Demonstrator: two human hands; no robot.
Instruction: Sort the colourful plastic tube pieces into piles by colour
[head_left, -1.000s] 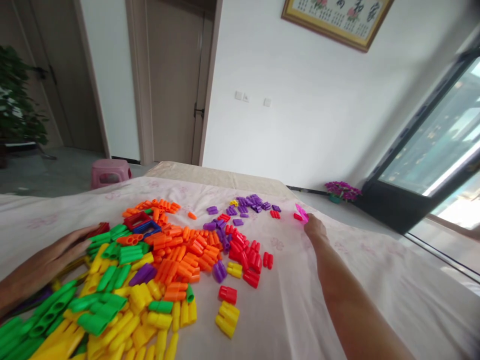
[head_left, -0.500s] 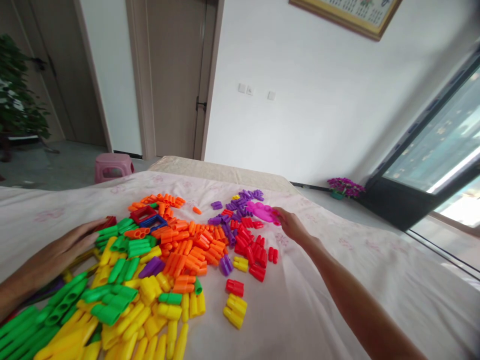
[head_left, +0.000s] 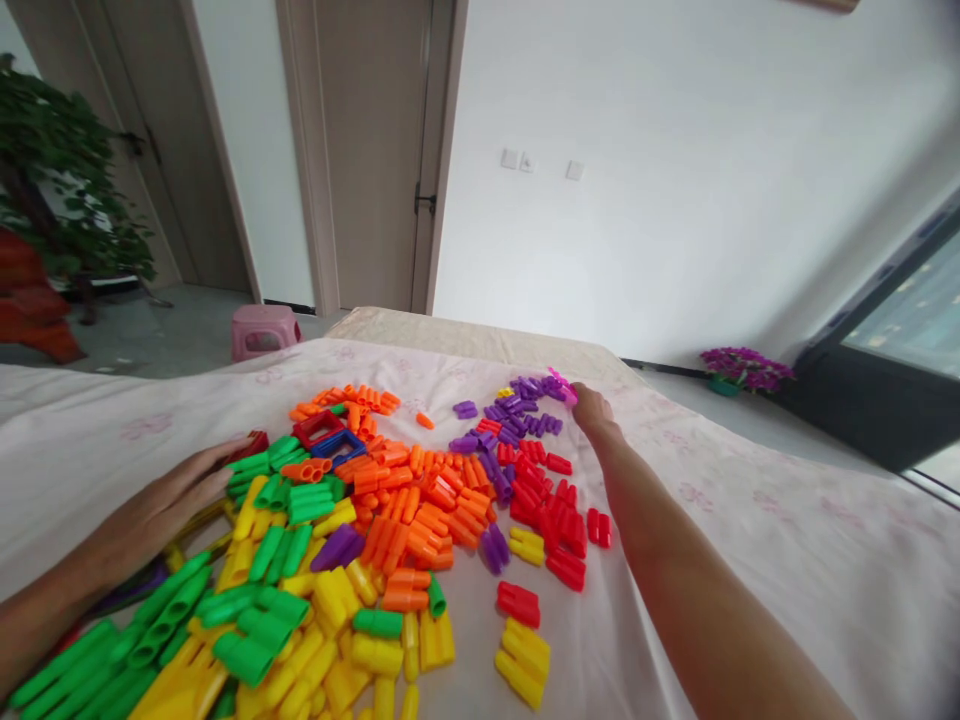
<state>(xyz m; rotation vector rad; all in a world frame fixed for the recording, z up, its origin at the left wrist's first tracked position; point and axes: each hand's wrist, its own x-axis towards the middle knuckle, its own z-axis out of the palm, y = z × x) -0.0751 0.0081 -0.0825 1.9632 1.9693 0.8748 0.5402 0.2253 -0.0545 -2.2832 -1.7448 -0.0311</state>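
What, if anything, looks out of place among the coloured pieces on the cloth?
A couple of strays: one purple piece lies between green pieces and orange pieces, and a yellow piece sits beside red pieces, odd amid mostly same-coloured groups. No damage is visible.

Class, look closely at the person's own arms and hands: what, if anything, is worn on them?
The left hand and right hand are gloveless. No sleeve shows on the left forearm or right forearm, and no watch or bracelet is visible. Rings or small markings are too fine to judge.
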